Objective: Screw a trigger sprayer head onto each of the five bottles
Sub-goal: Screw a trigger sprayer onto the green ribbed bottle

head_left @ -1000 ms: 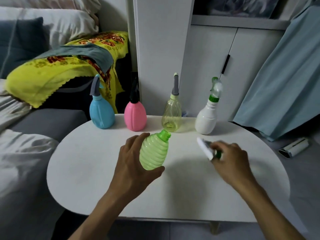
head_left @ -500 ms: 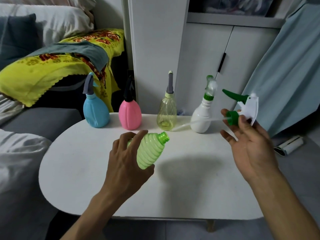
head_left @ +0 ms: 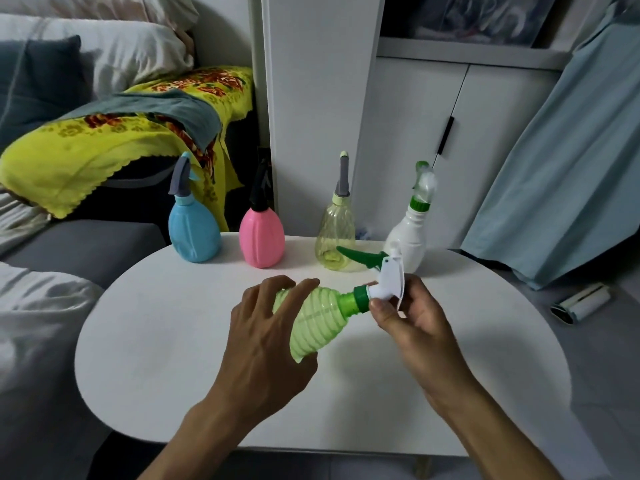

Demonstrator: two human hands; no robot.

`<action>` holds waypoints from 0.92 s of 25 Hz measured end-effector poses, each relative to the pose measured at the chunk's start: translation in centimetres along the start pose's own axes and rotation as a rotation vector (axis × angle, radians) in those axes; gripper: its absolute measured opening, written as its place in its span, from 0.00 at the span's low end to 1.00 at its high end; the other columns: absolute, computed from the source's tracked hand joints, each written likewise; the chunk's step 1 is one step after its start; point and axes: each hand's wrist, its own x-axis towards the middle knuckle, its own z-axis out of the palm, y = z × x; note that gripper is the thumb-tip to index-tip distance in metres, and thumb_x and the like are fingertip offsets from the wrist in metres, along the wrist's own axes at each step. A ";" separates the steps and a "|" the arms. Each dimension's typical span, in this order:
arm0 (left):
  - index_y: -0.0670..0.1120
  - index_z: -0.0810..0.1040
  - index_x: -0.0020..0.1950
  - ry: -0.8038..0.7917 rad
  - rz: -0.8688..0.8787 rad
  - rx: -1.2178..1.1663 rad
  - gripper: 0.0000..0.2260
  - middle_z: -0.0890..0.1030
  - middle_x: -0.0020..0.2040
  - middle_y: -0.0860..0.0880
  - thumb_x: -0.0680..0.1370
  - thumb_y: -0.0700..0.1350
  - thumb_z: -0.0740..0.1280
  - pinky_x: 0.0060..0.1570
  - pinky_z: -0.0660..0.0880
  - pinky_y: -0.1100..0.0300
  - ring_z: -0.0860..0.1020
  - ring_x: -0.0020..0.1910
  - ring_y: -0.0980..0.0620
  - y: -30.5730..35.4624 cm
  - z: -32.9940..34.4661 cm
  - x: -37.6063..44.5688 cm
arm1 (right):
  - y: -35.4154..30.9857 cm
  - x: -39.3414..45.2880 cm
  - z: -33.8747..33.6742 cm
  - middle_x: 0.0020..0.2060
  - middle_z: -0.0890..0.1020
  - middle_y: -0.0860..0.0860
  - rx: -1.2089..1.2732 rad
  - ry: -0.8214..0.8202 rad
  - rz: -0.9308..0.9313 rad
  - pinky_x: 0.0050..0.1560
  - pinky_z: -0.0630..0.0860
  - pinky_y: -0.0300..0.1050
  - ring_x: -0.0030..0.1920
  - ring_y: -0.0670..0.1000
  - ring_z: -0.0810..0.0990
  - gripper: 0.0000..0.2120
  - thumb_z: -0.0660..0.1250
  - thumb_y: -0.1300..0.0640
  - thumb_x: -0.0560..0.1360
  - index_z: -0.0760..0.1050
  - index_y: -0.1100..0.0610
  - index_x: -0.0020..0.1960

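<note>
**Fifth bottle: sprayer head now seated at neck**

Left hand [head_left: 266, 341] grips the ribbed light-green plastic bottle [head_left: 317, 323], tilted above the white oval counter [head_left: 145, 358]. Right hand [head_left: 412, 320] pinches the white-and-green trigger sprayer head [head_left: 384, 278], half a second ago held apart, now at the neck. Threading remains.

- On the surface [head_left: 173, 341], along its far edge, a row of four bottles [head_left: 262, 237], each with a sprayer head on.
- Nearer, over mid-surface: fifth bottle [head_left: 313, 323] tilted, in left hand [head_left: 266, 344].
- At its neck, to the right: sprayer head [head_left: 388, 277], in right hand [head_left: 412, 317].
</note>
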 end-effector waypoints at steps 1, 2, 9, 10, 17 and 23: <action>0.50 0.71 0.70 -0.003 0.005 0.008 0.39 0.75 0.62 0.45 0.61 0.50 0.79 0.54 0.76 0.46 0.73 0.59 0.43 -0.2 -0.1 -0.2 | -0.1 -0.1 0.0 0.53 0.85 0.46 -0.078 0.010 -0.016 0.53 0.78 0.49 0.54 0.48 0.82 0.16 0.71 0.54 0.76 0.75 0.46 0.62; 0.50 0.70 0.70 -0.009 0.013 0.020 0.39 0.75 0.61 0.45 0.61 0.50 0.79 0.54 0.75 0.46 0.73 0.59 0.43 -0.4 -0.3 -0.3 | -0.2 -0.1 -0.2 0.53 0.85 0.47 -0.137 0.018 -0.032 0.52 0.79 0.49 0.52 0.48 0.82 0.19 0.72 0.52 0.75 0.73 0.45 0.64; 0.53 0.68 0.70 -0.086 0.051 0.004 0.38 0.75 0.62 0.48 0.62 0.54 0.76 0.53 0.75 0.49 0.72 0.58 0.46 -0.5 -0.9 -0.2 | -1.1 -0.7 -0.3 0.55 0.82 0.53 -0.629 0.180 -0.495 0.43 0.79 0.33 0.47 0.46 0.81 0.24 0.70 0.43 0.74 0.67 0.50 0.65; 0.53 0.69 0.71 -0.091 0.042 -0.005 0.38 0.75 0.62 0.49 0.62 0.54 0.76 0.54 0.75 0.50 0.72 0.58 0.47 -0.5 -1.0 -0.1 | -1.2 -0.8 -0.4 0.54 0.82 0.53 -0.718 0.163 -0.557 0.43 0.80 0.36 0.47 0.47 0.80 0.24 0.70 0.42 0.73 0.70 0.52 0.64; 0.52 0.70 0.70 -0.101 0.092 0.110 0.38 0.75 0.61 0.47 0.61 0.51 0.77 0.54 0.73 0.48 0.72 0.58 0.44 -1.2 -2.0 0.1 | -1.0 0.1 -2.2 0.44 0.81 0.53 -1.199 0.098 -0.761 0.43 0.70 0.46 0.44 0.54 0.75 0.15 0.77 0.50 0.70 0.83 0.55 0.54; 0.54 0.68 0.70 -0.138 0.141 0.131 0.40 0.75 0.63 0.47 0.60 0.53 0.78 0.55 0.75 0.47 0.73 0.60 0.43 -0.9 -2.0 0.0 | -0.7 -1.1 -0.7 0.52 0.80 0.43 -0.759 -0.238 -0.493 0.50 0.77 0.42 0.51 0.44 0.77 0.16 0.70 0.50 0.74 0.73 0.49 0.60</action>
